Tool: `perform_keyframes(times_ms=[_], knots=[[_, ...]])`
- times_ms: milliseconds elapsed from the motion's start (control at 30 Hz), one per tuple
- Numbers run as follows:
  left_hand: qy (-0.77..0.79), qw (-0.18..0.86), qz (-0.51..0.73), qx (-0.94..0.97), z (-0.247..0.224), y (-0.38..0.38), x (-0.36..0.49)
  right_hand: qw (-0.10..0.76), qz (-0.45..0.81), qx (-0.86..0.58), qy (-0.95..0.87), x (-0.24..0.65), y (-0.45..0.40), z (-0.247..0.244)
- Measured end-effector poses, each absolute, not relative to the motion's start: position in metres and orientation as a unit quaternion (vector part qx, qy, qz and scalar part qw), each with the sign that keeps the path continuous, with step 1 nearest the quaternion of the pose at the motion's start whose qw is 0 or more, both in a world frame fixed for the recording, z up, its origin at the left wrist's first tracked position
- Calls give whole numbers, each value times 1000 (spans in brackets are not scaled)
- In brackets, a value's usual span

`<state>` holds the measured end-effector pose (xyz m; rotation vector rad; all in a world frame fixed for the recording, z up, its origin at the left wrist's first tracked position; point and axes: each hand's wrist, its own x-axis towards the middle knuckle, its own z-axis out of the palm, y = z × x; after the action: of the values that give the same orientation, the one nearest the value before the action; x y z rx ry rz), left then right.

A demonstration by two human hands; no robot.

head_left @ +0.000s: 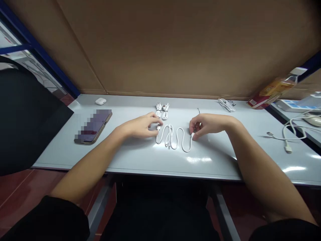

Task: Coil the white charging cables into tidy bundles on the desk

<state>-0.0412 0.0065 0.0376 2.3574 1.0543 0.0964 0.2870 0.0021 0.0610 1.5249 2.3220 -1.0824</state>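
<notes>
A white charging cable [170, 135] lies on the grey table, partly uncoiled, with loose loops between my two hands. My left hand [142, 126] is open at its left end, thumb and forefinger apart on either side of a white plug [158, 128]. At the other end, my right hand [204, 124] pinches the second plug [192, 135] between thumb and fingers. Just beyond my left fingers sit two tied bundles of white cable, a left one [158, 109] and a right one [165, 111]. A thin black tie [198, 110] shows behind my right hand.
A phone [94, 129] and a white earbud case [100, 101] lie left. Back right are another coiled cable [226, 104] with dark ties and a leaning drink bottle [273, 88]. A loose white cable [288, 135] reaches the right side. A brown panel [160, 50] stands behind the table.
</notes>
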Motion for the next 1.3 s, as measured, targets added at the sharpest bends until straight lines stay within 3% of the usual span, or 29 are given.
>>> perform_keyframes(times_ms=[167,367,500,600,833,1300], knots=[[425,279,71,858,28,14,-43,3,-470,477,743,297,3,67],[417,448,163,774,23,22,-45,-173,-550,470,668,299,5,63],[440,483,245,716,32,17,-43,-270,-560,465,631,297,6,61],[423,516,274,692,34,13,-39,-267,-534,472,648,293,4,61],[406,547,280,676,17,9,-22,-153,-482,436,745,265,-2,52],[281,478,379,741,7,1,-8,-172,-443,364,801,242,-13,44]])
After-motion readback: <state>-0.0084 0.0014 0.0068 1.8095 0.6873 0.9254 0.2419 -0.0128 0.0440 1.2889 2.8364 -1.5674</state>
